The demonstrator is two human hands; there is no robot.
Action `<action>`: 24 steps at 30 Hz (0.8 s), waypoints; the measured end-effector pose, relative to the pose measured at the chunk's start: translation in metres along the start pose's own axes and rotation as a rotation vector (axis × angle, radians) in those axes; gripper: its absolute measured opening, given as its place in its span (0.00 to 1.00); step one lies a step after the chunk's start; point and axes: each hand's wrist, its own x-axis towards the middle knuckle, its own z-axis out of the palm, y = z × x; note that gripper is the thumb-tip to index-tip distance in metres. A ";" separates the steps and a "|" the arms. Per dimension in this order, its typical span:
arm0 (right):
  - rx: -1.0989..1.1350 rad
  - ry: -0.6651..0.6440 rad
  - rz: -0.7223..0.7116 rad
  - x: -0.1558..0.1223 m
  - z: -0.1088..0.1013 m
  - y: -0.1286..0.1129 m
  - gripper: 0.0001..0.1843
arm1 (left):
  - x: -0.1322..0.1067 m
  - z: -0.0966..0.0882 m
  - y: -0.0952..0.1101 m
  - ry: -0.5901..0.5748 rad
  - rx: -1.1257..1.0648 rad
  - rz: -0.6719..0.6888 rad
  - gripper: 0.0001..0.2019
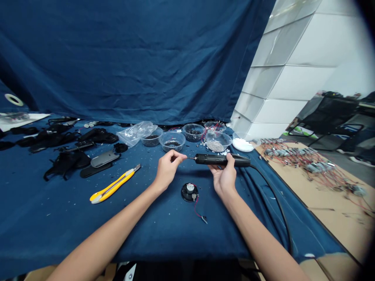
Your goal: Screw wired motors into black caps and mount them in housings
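My right hand [225, 177] is wrapped round a black corded electric screwdriver [213, 159], held level with its bit [191, 158] pointing left. The fingertips of my left hand [168, 168] are pinched together at the tip of that bit. Whatever they hold there is too small to make out. Below and between the hands, a round black part with a silver centre [190, 192] lies on the blue cloth, and red and black wires run from it to a small connector [204, 219].
Several clear plastic bowls [172, 141] of small parts stand behind the hands. A yellow utility knife [114, 185] and black plastic parts [68, 160] lie to the left. The screwdriver's cable [278, 199] trails right, beside cardboard [322, 199] bearing wired motors [319, 167].
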 end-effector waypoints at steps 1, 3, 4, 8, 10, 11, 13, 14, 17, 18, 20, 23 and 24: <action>-0.007 0.000 0.000 0.000 0.000 0.001 0.17 | 0.000 0.000 -0.001 0.009 0.029 0.009 0.12; -0.022 0.002 0.003 0.001 -0.001 0.002 0.17 | -0.001 0.001 -0.002 0.025 0.081 0.026 0.14; -0.027 0.002 0.006 0.001 -0.001 0.003 0.17 | -0.002 0.001 -0.003 0.031 0.099 0.028 0.15; -0.040 0.010 0.023 0.001 -0.002 0.005 0.17 | -0.006 0.004 -0.007 0.062 0.123 0.027 0.14; -0.040 0.027 0.032 0.001 -0.002 0.004 0.17 | -0.008 0.006 -0.007 0.056 0.120 0.066 0.12; -0.040 0.034 0.036 0.002 -0.002 0.003 0.16 | -0.009 0.006 -0.007 0.043 0.120 0.095 0.11; -0.042 0.042 0.044 0.002 -0.002 0.000 0.15 | -0.011 0.007 -0.007 0.007 0.125 0.151 0.10; -0.044 0.045 0.047 0.002 -0.002 -0.001 0.15 | -0.011 0.007 -0.007 -0.007 0.129 0.170 0.10; -0.044 0.043 0.048 0.003 -0.001 -0.002 0.15 | -0.009 0.007 -0.007 -0.017 0.133 0.171 0.09; -0.042 0.041 0.049 0.003 -0.002 -0.002 0.15 | -0.008 0.006 -0.008 -0.010 0.127 0.155 0.09; -0.039 0.036 0.049 0.004 -0.002 -0.002 0.15 | -0.006 0.006 -0.009 0.008 0.104 0.115 0.09; -0.049 0.034 0.041 0.005 -0.004 0.000 0.15 | -0.003 0.004 -0.010 0.009 0.085 0.092 0.08; -0.056 0.033 0.035 0.005 -0.004 0.000 0.15 | -0.002 0.003 -0.010 -0.006 0.089 0.100 0.07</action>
